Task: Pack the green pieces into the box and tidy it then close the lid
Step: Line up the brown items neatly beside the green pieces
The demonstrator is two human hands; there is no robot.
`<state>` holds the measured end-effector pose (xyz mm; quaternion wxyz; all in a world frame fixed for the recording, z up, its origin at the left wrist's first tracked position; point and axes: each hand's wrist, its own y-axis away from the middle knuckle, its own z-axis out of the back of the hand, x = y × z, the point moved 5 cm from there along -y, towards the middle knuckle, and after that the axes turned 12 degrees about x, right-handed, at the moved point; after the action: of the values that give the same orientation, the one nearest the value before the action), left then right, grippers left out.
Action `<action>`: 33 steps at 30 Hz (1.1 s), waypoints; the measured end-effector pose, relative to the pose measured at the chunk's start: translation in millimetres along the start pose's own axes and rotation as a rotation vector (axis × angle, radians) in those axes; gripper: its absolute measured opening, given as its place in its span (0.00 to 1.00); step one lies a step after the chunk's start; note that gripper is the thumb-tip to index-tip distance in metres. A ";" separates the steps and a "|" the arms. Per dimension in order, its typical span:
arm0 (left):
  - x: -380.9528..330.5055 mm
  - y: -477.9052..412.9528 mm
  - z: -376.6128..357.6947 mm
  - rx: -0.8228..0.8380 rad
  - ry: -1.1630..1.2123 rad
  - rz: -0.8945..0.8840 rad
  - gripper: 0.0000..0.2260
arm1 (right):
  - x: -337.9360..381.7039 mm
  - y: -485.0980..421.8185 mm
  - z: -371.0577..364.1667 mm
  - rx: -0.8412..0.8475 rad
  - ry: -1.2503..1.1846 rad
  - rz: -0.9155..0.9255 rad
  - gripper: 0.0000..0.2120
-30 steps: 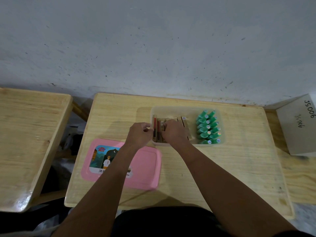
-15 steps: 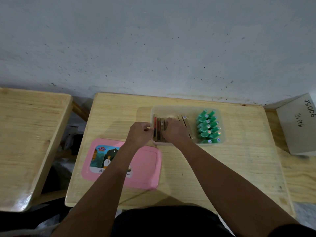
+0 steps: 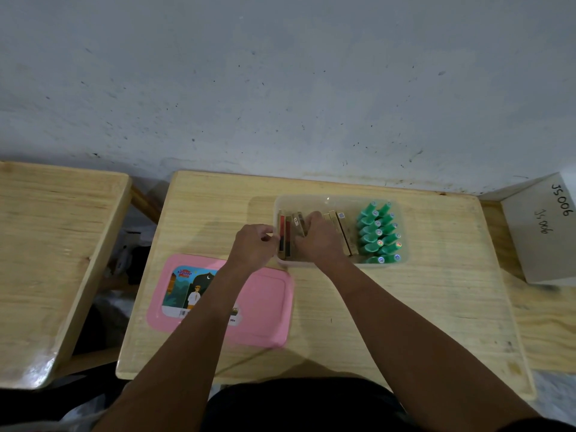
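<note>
Head camera, looking down past a dark-clothed lap: a person's two bare forearms reach toward 12 o'clock across a pale wooden table (image 3: 436, 307). Nearest, at about 10 o'clock from the lap, a pink rectangular plastic lid (image 3: 265, 307) with a printed picture label lies flat under the left forearm, set aside within easy reach, presumably for the closing step that is not yet done.

Beyond it, the left hand (image 3: 254, 246) is curled at the left wall of a clear rectangular plastic box (image 3: 327, 199), fingers bent inward against the rim; whether it pinches the rim or one of the slim pieces cannot be told. It looks placed to steady the box. Just to its right, the right hand (image 3: 318, 236) is inside the box, fingers folded down over a row of upright brown and red narrow flat pieces (image 3: 288, 232), seemingly pressing them together to square the row; its exact grasp is hidden.

At 3 o'clock within the box, the green cone-shaped plastic pieces (image 3: 378, 233) lie packed in two close rows against the right wall, leaving room for the flat pieces. None remain on the table, so packing appears finished and tidying is in hand.

Farther off, a grey cardboard box (image 3: 542, 232) marked with handwriting sits at 2 o'clock, and a second wooden table (image 3: 46, 244) at 9 o'clock.
</note>
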<state>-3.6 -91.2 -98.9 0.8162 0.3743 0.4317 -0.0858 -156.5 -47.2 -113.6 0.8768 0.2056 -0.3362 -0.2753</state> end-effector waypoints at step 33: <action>3.0 -0.4 0.7 -0.004 0.003 0.015 0.16 | -3.3 -8.8 -10.3 0.206 -0.376 -0.050 0.14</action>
<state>-1.5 -91.4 -101.1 0.8168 0.3763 0.4303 -0.0782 -154.3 -50.1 -127.2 0.7660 0.2473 -0.5150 -0.2948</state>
